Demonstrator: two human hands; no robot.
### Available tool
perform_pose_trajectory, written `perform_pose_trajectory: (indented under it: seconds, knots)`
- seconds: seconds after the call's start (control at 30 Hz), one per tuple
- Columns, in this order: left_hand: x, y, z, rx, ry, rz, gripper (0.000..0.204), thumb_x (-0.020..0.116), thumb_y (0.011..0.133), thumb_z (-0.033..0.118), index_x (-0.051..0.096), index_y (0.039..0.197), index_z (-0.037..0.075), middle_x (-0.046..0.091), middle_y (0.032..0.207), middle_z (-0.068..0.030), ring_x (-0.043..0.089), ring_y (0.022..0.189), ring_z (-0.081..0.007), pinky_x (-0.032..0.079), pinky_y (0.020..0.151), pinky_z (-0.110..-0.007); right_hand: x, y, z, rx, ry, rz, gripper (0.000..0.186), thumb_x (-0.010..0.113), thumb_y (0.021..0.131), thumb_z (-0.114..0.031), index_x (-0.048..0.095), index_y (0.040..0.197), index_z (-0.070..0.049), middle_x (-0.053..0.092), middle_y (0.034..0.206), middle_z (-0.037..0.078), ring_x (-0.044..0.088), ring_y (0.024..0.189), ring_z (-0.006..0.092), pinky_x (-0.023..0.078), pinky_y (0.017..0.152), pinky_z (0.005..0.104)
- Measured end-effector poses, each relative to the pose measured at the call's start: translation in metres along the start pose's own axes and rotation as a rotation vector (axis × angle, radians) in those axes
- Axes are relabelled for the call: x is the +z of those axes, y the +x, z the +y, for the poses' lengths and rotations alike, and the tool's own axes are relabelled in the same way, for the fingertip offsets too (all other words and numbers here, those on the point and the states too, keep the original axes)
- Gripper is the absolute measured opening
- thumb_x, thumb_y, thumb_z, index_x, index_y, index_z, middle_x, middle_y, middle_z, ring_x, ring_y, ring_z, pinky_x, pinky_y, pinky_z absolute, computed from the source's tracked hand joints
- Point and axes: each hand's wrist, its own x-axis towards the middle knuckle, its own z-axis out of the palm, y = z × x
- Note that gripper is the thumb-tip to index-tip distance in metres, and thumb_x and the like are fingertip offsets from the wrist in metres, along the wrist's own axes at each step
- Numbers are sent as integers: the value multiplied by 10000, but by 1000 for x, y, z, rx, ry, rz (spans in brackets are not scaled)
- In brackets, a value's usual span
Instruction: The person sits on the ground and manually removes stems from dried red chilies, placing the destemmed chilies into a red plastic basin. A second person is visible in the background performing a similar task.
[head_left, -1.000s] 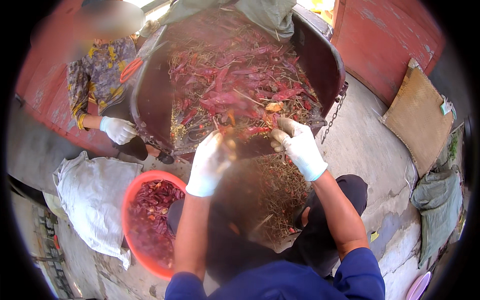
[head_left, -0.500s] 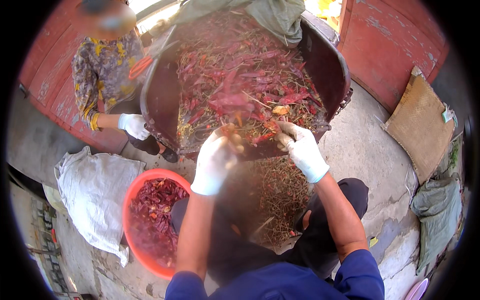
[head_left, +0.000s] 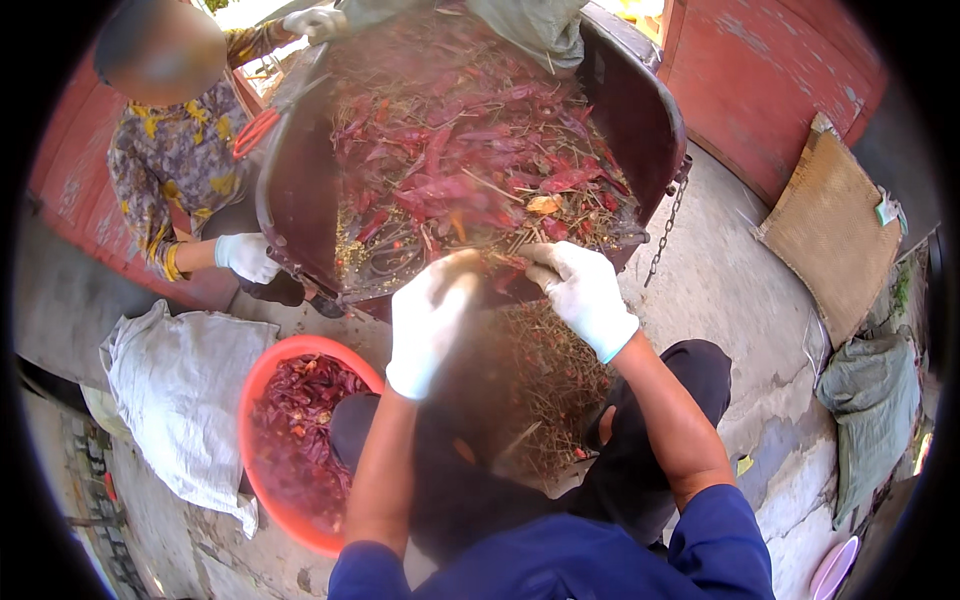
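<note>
Dried red chili peppers (head_left: 440, 185) lie with stalks and seeds in a dark metal trough (head_left: 300, 190) in front of me. Both my hands wear white gloves and work at its near edge. My left hand (head_left: 432, 325) is closed in a pinch; haze and blur hide what its fingertips hold. Close beside it, my right hand (head_left: 583, 295) pinches a reddish dried chili with stalks (head_left: 508, 266) between thumb and fingers. An orange-red tub (head_left: 262, 480) with dark red chilies (head_left: 305, 410) stands by my left leg.
At the left, a co-worker (head_left: 190, 150) rests gloved hands on the trough. A white sack (head_left: 180, 385) lies beside the tub. Stalks litter the floor (head_left: 560, 400) between my feet. A chain (head_left: 664, 225) hangs at the trough's right; a woven mat (head_left: 835, 230) leans farther right.
My hands have come closer together at the trough's near edge. The co-worker has leaned in, and a second gloved hand now shows on the far rim. The chain now hangs down in view.
</note>
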Motion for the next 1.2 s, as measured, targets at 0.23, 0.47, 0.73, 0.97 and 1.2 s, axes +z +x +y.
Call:
perform_pose_trajectory:
  seconds: [0.23, 0.47, 0.73, 0.97, 1.2]
  knots:
    - [22, -11, -3, 270, 662, -74, 279, 743, 880, 192, 730, 1145, 105, 682, 842, -81, 668, 695, -233, 544, 657, -325, 11, -7, -6, -29, 5, -120, 209, 724, 868, -196, 718, 1065, -124, 727, 918, 115, 706, 837, 313, 562, 747, 398]
    - [16, -11, -1, 209, 586, -5, 159, 737, 883, 163, 736, 1016, 76, 710, 867, -92, 699, 742, -251, 548, 675, -322, 1, -6, -21, 95, -13, -165, 188, 721, 866, -163, 723, 1041, -94, 719, 892, 128, 711, 853, 304, 556, 755, 380]
    - [14, -12, 2, 147, 469, -114, 273, 756, 875, 198, 728, 1106, 55, 736, 979, -135, 728, 855, -251, 560, 765, -318, 10, -12, -5, -5, -144, -151, 136, 730, 861, -222, 740, 940, -112, 701, 864, 116, 690, 841, 318, 543, 754, 408]
    - [18, -16, -3, 175, 491, -250, 433, 763, 858, 335, 704, 1205, 83, 731, 983, -128, 717, 869, -289, 559, 761, -344, 12, -17, -6, -116, -172, -172, 176, 677, 899, -302, 680, 906, -126, 651, 787, 97, 672, 764, 307, 529, 683, 421]
    - [19, -17, 2, 137, 578, -306, 290, 744, 858, 291, 717, 1068, 92, 702, 861, -111, 686, 771, -308, 541, 695, -378, 13, -20, -9, -139, -171, -183, 202, 677, 904, -319, 672, 892, -118, 647, 767, 99, 670, 752, 312, 526, 674, 424]
